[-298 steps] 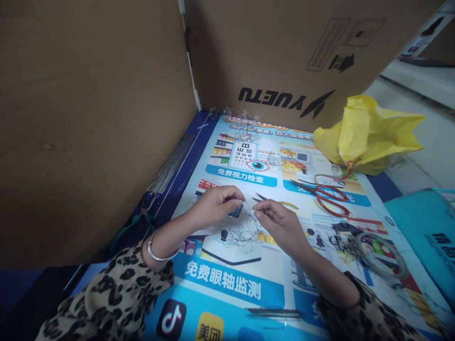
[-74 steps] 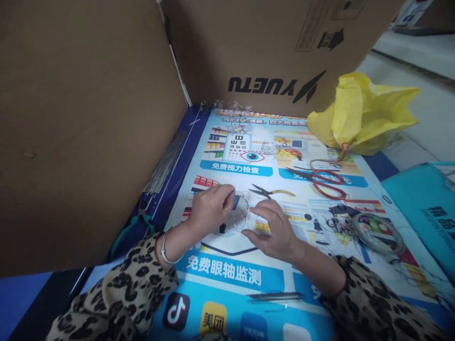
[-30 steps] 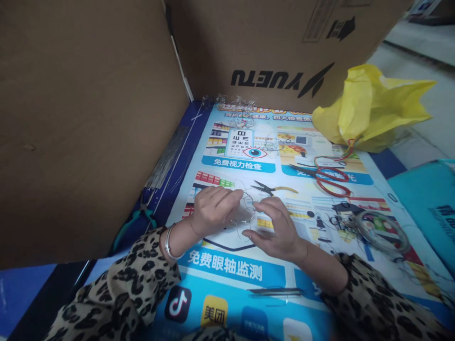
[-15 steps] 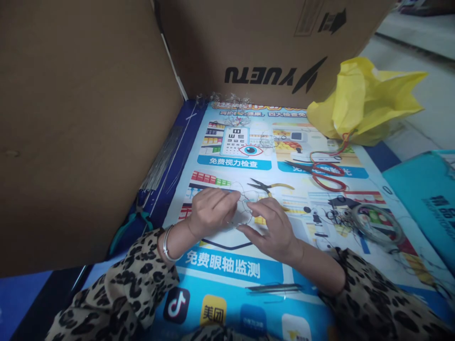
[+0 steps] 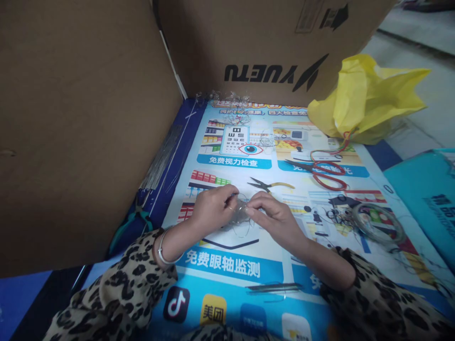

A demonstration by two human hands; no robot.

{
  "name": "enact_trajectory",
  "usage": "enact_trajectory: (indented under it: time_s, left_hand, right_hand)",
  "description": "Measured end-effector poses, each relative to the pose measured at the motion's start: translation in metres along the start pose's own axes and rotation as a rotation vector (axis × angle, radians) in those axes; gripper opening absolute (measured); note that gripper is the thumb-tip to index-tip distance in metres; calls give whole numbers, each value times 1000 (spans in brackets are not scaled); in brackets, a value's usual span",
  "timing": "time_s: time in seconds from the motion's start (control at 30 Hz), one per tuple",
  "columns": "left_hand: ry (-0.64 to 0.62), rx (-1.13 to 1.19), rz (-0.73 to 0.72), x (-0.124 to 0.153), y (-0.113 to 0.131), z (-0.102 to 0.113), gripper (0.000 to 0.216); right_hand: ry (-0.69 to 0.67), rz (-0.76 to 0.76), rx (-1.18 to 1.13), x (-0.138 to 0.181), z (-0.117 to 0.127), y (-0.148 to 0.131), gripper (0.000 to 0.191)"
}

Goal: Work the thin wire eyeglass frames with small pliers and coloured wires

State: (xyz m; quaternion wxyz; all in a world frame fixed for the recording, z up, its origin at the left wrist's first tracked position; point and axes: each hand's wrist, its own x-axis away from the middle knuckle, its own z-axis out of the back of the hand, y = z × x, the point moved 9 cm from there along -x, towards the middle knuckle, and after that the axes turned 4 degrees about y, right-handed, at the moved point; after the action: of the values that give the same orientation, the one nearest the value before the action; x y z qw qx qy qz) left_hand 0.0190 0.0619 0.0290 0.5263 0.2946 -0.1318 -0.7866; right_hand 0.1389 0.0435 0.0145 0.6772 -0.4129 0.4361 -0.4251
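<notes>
My left hand [image 5: 213,208] and my right hand [image 5: 275,220] meet over a printed poster mat [image 5: 249,270]. Both are closed in a pinch on a small tangle of thin wire loops [image 5: 241,219] held between the fingertips, just above the mat. A silver bangle [image 5: 161,246] sits on my left wrist. Both arms wear leopard-print sleeves. Small pliers with yellow handles [image 5: 272,184] lie just beyond my fingers.
Red-handled scissors [image 5: 325,170] lie to the right, near a yellow plastic bag [image 5: 362,106]. A coil of wire [image 5: 377,222] and small rings lie at the right. Tweezers [image 5: 273,287] lie near me. Cardboard walls [image 5: 81,118] stand left and behind. Teal-handled pliers [image 5: 133,220] lie by the left wall.
My right hand has closed from a loose open curl into a pinch on the wire loops, and both hands have drawn together. The view has shifted slightly.
</notes>
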Motion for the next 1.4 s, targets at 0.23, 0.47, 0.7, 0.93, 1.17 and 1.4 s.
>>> enact_trajectory:
  time_s: [0.23, 0.47, 0.7, 0.93, 1.17, 1.4]
  left_hand:
    - [22, 30, -2, 2, -4, -2, 15]
    - [-22, 86, 56, 0, -5, -3, 14]
    - [-128, 124, 116, -1, -4, -5, 12]
    - [-153, 137, 111, -1, 2, 0, 12]
    - [-166, 114, 106, 0, 4, 0, 11]
    - [-119, 73, 95, -1, 0, 2, 11]
  right_hand:
    - [-9, -30, -29, -1, 0, -3, 16]
    - [-20, -58, -32, -1, 0, -5, 21]
    - [-29, -111, 11, 1, 1, -2, 25]
    - [-22, -137, 51, 1, 3, 0, 24]
    - [-34, -148, 59, 1, 2, 2, 23]
    - [-3, -23, 81, -1, 5, -12, 14]
